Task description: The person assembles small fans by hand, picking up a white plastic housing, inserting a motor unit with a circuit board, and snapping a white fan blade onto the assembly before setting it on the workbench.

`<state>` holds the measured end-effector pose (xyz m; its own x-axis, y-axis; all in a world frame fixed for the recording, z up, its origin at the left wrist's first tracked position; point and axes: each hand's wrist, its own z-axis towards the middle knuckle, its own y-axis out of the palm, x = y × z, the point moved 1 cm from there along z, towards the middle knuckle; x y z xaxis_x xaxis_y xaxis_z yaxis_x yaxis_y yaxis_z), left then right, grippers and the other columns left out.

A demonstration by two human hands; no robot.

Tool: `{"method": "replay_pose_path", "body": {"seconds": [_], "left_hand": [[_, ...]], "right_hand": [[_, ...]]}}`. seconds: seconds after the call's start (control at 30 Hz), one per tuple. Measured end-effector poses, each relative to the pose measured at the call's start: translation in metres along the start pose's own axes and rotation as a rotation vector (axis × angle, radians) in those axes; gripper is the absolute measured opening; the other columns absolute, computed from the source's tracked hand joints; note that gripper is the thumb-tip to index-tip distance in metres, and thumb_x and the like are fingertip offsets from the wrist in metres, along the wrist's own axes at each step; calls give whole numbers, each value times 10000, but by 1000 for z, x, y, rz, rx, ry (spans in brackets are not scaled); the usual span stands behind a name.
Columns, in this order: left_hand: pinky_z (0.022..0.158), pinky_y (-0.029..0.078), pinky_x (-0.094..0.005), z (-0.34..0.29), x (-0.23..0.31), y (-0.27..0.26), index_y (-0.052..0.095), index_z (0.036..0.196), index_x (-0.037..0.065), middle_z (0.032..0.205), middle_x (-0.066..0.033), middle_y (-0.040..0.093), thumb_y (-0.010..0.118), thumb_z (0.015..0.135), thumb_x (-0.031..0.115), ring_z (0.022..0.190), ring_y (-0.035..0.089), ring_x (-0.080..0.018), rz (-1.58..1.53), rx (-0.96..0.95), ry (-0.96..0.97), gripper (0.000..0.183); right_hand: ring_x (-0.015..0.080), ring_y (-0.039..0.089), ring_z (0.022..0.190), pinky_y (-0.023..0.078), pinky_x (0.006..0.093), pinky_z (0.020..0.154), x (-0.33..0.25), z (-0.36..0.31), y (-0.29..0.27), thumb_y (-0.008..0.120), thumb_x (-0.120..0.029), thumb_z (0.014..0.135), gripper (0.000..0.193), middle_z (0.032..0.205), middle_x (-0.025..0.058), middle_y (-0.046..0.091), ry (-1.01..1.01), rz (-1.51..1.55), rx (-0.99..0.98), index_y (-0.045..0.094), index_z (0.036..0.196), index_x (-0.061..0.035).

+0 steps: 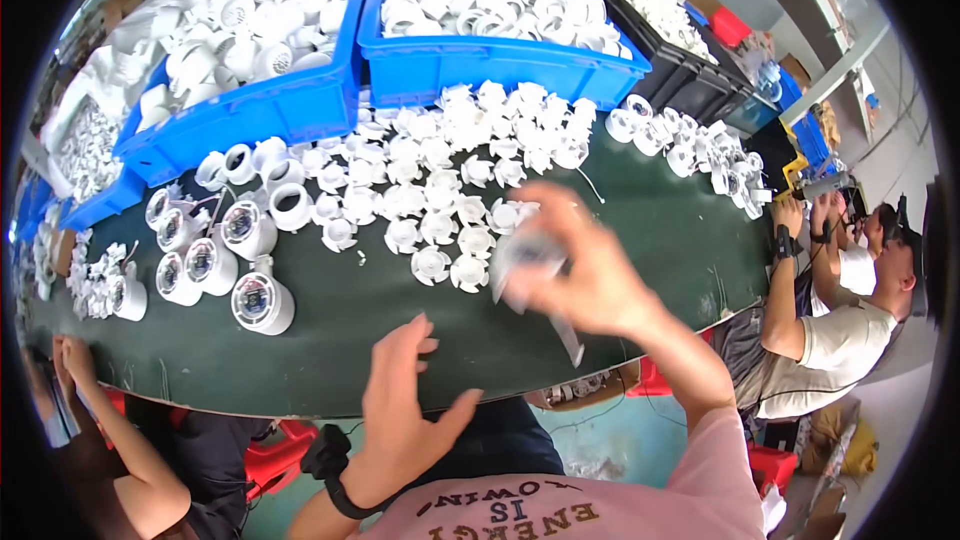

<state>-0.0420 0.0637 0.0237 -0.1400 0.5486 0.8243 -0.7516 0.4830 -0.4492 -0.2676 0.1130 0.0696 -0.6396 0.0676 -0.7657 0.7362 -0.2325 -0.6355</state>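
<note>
My right hand [610, 285] is closed around a whitish round part [525, 255], smeared by motion, above the table's middle. A pale strip [568, 340] hangs below that hand; what it is I cannot make out. My left hand [400, 415] hovers over the table's near edge, fingers spread and nothing in them. Just beyond the right hand lie many small white notched plastic caps [437, 228] in a loose cluster. Several white cylindrical housings with round clear fronts [263, 303] stand to the left.
Blue bins [505, 55] heaped with white plastic parts line the far side of the green table [350, 350]. Behind them at right is a black crate [680, 65]. More finished-looking white parts [690, 145] sit far right. People work at both sides, one person's hands [75, 360] at left.
</note>
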Motion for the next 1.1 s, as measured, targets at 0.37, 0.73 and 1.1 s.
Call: {"method": "replay_pose_path", "body": {"seconds": [0.37, 0.73, 1.1], "left_hand": [[769, 494, -287, -18, -33, -28, 517, 1275, -18, 1081, -124, 560, 730, 710, 43, 901, 594, -184, -356, -2, -110, 607], [492, 447, -239, -32, -38, -32, 476, 1130, 24, 971, -104, 550, 294, 990, 477, 734, 601, -172, -765, 87, -529, 508], [491, 423, -232, -12, -28, -24, 450, 1159, 23, 978, -125, 566, 458, 929, 357, 671, 563, -148, -806, -46, -470, 405]], "right_hand": [[89, 542, 711, 472, 268, 622, -3, 84, -16, 628, -189, 892, 295, 975, 53, 617, 4, -68, 40, 597, 1163, -75], [167, 624, 756, 491, 302, 697, 102, 131, -104, 641, -77, 757, 210, 794, 69, 661, 100, -688, 45, 674, 961, -42], [245, 649, 843, 509, 361, 782, 106, 147, -152, 661, -158, 761, 364, 972, 151, 655, 30, -745, 583, 623, 1116, -88]]}}
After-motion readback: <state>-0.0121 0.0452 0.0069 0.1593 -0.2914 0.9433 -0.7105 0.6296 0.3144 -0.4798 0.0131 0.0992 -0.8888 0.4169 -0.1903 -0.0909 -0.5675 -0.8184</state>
